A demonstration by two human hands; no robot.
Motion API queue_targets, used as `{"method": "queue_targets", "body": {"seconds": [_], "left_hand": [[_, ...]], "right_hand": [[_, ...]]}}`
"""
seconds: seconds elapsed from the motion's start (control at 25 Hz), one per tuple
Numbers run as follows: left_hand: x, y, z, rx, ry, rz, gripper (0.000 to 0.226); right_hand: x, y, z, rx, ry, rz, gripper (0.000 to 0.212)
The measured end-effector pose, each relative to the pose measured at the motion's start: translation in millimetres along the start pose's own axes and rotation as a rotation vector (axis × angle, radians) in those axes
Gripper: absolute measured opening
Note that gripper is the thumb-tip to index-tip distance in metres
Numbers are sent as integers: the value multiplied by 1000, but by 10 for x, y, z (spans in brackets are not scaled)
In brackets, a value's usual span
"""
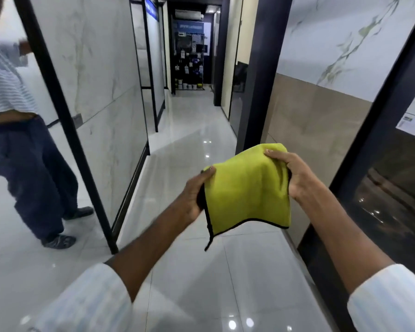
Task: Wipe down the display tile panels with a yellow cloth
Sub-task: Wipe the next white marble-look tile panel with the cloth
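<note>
Nearest the camera, two pale sleeves (pixel 86 303) frame the bare forearms. Beyond them the left hand (pixel 197 190) pinches the left edge of the yellow cloth (pixel 247 190) between thumb and curled fingers. The right hand (pixel 290 173) grips its upper right corner the same way. The cloth hangs spread between the hands in mid-air above the glossy floor (pixel 177 271), touching no panel.

I judge this to be the preparation step: the cloth is being spread or folded into a wiping pad, and no wiping is under way. The closest display surfaces are the dark tile panel (pixel 393 192) just to the right and the beige-and-marble panel (pixel 309 121) past it. A white marble panel (pixel 101 80) in a black frame stands across the aisle on the left.

The next move likely calls for gathering the cloth into one hand, turning to a panel and pressing it flat against the tile. A second person (pixel 22 159) stands at the left, beside that frame. At the corridor's far end is a product rack (pixel 189 63).
</note>
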State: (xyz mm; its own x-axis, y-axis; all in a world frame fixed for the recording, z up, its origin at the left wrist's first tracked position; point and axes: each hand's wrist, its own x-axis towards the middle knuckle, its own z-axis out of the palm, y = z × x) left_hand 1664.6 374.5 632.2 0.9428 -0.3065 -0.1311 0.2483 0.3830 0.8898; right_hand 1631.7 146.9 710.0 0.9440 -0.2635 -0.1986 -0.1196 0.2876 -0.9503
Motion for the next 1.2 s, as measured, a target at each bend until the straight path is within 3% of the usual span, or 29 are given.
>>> {"method": "queue_targets", "body": {"seconds": [0.16,0.28,0.4,0.52,0.68,0.84,0.96,1.04,1.2], "left_hand": [[1172,533,-262,212,46,240,7],[1931,942,-336,259,78,354,6],[2760,1314,-464,255,166,411,6],[3445,1682,-662,316,265,468,19],[4179,2009,-1159,430,421,513,20],[4991,2307,-1728,560,639,621,68],[5633,2577,-2100,416,511,643,39],[6055,2809,-2299,346,480,635,16],[6950,3237,-2542,263,494,658,8]], "right_hand": [[1232,-19,139,-143,-48,-72,53],[2265,-156,351,-141,-97,-103,41],[3283,-370,690,-181,-166,-75,41],[4238,-536,1057,-222,-193,-133,21],[5188,-573,1651,-223,-302,-233,11],[6110,-640,2334,-70,-323,-140,16],[6760,-580,2916,-66,-422,-132,4],[7173,-593,3232,-98,-441,-135,11],[8033,-799,3698,-54,-472,-186,20]]}}
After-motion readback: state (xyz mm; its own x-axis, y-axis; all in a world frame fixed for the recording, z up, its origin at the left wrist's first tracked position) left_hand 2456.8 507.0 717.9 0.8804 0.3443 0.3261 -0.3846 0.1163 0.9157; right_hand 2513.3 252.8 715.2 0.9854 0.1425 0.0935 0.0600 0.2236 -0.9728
